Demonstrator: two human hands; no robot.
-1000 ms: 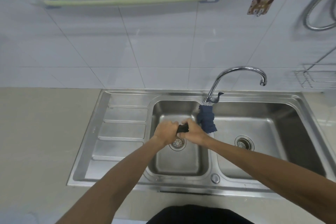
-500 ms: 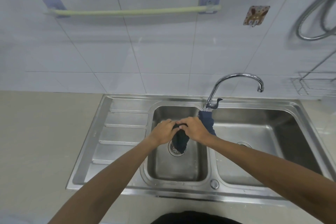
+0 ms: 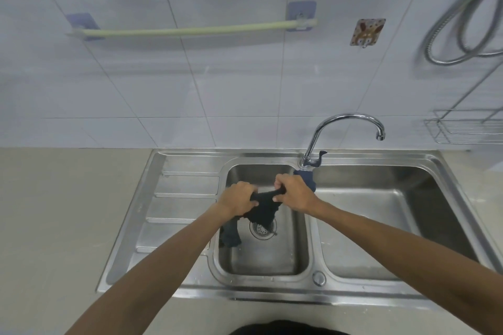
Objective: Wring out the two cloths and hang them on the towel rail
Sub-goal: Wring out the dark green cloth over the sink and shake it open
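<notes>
Left hand (image 3: pixel 236 200) and right hand (image 3: pixel 294 193) both clenched on one dark cloth (image 3: pixel 262 211) over left sink basin (image 3: pixel 296 250). Second cloth (image 3: pixel 309 180) draped on divider below tap (image 3: pixel 341 128). One bare towel rail (image 3: pixel 190 30) on far wall.

Seeing sink (image 3: pixel 187 185) showing as brushed stainless steel, satin sheen, ribbed drainboard. Tap (image 3: pixel 345 122) gleaming polished chrome, mirror-bright. Dark cloth (image 3: pixel 262 209) looking like soft matt fabric, bunching between left hand (image 3: pixel 236 198) and right hand (image 3: pixel 295 193); second cloth (image 3: pixel 309 179) looking like blue matt fabric. Towel rail (image 3: pixel 190 31) reading as smooth pale-green plastic. Wall tiles (image 3: pixel 245 76) shining glossy white. Countertop (image 3: pixel 68 212) appearing matt beige, stone-like. I'm reading wire rack (image 3: pixel 462 128) as bright metal.
</notes>
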